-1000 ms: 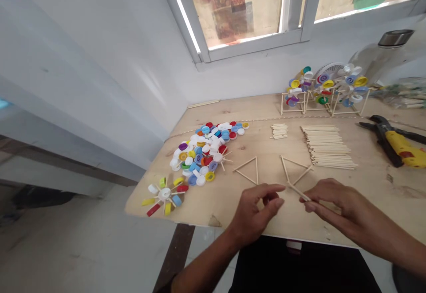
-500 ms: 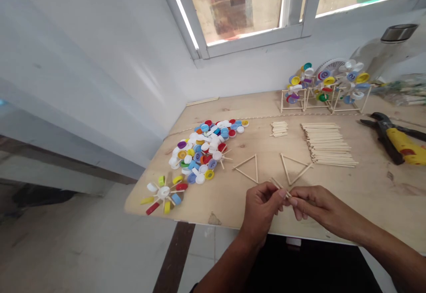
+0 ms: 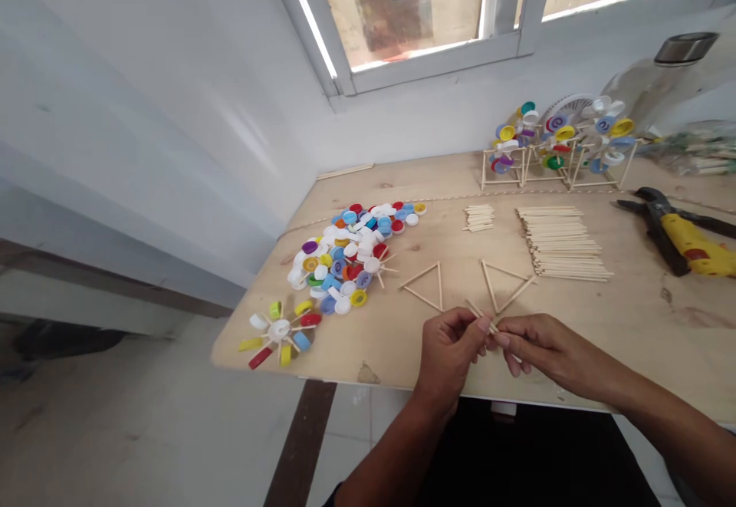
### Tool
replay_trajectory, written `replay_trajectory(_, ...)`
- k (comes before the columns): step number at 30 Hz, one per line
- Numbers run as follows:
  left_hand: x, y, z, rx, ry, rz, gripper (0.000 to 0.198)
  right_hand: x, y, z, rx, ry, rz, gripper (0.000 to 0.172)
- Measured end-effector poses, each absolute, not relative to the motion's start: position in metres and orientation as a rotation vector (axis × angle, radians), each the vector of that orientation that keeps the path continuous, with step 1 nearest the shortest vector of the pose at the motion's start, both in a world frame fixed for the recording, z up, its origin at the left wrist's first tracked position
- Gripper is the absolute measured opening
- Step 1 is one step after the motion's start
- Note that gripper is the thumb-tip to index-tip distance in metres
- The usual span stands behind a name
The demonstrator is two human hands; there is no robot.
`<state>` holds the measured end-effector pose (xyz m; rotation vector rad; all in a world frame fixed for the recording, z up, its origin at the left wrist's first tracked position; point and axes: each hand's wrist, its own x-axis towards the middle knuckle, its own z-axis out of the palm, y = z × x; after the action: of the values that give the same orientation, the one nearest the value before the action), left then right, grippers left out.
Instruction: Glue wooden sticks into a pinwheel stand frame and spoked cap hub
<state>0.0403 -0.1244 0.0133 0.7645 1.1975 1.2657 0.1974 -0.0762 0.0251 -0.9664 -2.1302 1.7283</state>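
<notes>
My left hand and my right hand meet at the fingertips over the plywood board, pinching thin wooden sticks between them. The joint between the sticks is hidden by my fingers. Just beyond my hands lie two open stick triangles, the right one almost touching the held sticks. A loose pile of coloured plastic bottle caps lies further left. A flat pinwheel of caps and sticks rests near the board's left edge.
A stack of wooden sticks and a smaller bundle lie ahead. Yellow-handled pliers rest at the right. Several cap wheels on stick stands and a plastic bottle stand against the wall, under a window.
My hands have come together from a wider spacing, and both now pinch the sticks at the fingertips. The whole view has shifted slightly upward in the frame as my head moved.
</notes>
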Motion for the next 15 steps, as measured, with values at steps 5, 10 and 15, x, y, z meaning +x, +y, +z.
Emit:
replay_trajectory(5,0.038,-0.122,0.012,0.738,1.215,1.318,0.028,0.201,-0.073,0.025,-0.981,-2.042,1.749,0.046)
replay_trajectory(10,0.037,-0.120,0.010,0.734,1.233,1.337,0.030,0.205,-0.070,0.018,-0.989,-1.993,1.786,0.044)
replay_trajectory(15,0.039,-0.119,0.012,0.741,1.247,1.340,0.032,0.205,-0.071,0.014,-1.048,-1.942,1.820,0.039)
